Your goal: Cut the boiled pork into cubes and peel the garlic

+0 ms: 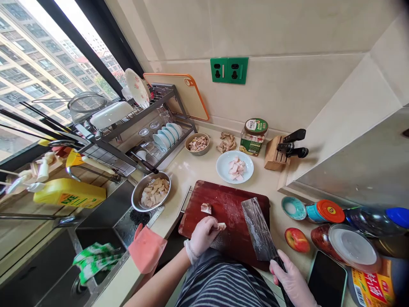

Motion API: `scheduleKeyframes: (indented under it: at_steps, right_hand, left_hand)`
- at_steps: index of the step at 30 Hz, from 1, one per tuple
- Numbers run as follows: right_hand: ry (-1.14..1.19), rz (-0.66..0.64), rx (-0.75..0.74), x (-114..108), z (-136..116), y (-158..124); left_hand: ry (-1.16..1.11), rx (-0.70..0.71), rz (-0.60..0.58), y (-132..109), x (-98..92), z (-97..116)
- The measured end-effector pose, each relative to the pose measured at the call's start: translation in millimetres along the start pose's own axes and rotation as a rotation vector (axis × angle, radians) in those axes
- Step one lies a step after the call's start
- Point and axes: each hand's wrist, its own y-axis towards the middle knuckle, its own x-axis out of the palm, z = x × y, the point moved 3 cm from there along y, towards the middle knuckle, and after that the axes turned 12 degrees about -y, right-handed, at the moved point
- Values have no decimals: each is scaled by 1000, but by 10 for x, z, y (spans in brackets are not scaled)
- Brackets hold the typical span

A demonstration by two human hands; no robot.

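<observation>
My left hand [204, 234], in a clear thin glove, pinches a small pale piece of meat [221, 226] over the near part of the dark red cutting board [223, 192]. Just beyond it, another pinkish-white chunk of meat [206, 208] lies on the board. My right hand [289, 273], gloved too, grips the black handle of a wide cleaver [259, 230]. The blade rests flat-looking across the board's right side, its face wet and smeared. Behind the board, a white plate [220, 168] bears thin pale slices of meat [237, 168].
Left of the board stand a metal bowl of slices [154, 192] and the sink [57, 273]; behind are a small bowl [198, 150], ginger [226, 142], a jar [253, 136] and a knife block [275, 153]. At right lie an apple [297, 240], a phone [327, 279] and several containers.
</observation>
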Motion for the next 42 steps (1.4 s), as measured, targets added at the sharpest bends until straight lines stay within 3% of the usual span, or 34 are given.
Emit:
scheduleKeyframes:
  at_steps: [3,6,8,11,16,24,29,35,42]
  right_hand:
    - [30,-76,-8,4,36,8]
    - [-3,-62,-7,10,-7,-40]
    - [-48,-61,-8,26,-64,-91]
    - [-156,14,-75,35,-152,-153]
    - [-351,200,-203,80,-195,-198]
    - [-490,264,-142,215,-252,-299]
    - [-511,277,-69,331,-272,-340]
    - [-525,320,-51,466,-408,-435]
    - [-494,293,-24,351,-378,-404]
  left_hand:
    - [-609,-237,112,49,75,-31]
    - [-1076,-505,70,102,200,-13]
    - [-1230,-619,27,118,233,22]
    - [-1332,-683,-65,130,216,73]
    - [-1217,-709,-167,185,164,76]
    - [-856,-386,-108,389,87,1]
    - [-748,-405,-148,417,26,-23]
    - [-832,-372,-145,571,143,-3]
    - [-663,-287,-74,687,103,27]
